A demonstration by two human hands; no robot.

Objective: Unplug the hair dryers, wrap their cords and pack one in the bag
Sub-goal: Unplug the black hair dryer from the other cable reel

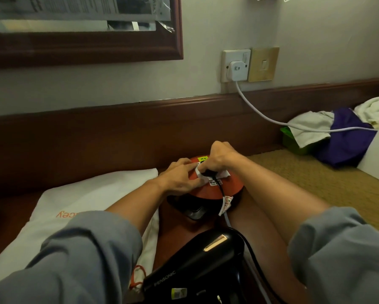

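Head view looks down on both hands meeting on top of an orange cable reel (217,189) that sits on a dark wooden surface against the wall. Right hand (220,160) curls its fingers round a black plug (207,172) seated in the reel's socket face, probably ready to pull it out; left hand (180,176) lies flat, fingers straight, pressing on the reel, likely to keep it from lifting with the plug. From the plug a black cord (221,190) runs back toward a black hair dryer (197,264) lying near the body. Left of the reel lies a white cloth bag (81,200), flat, with nothing seen inside it. A white plug (236,70) sits in the wall socket.
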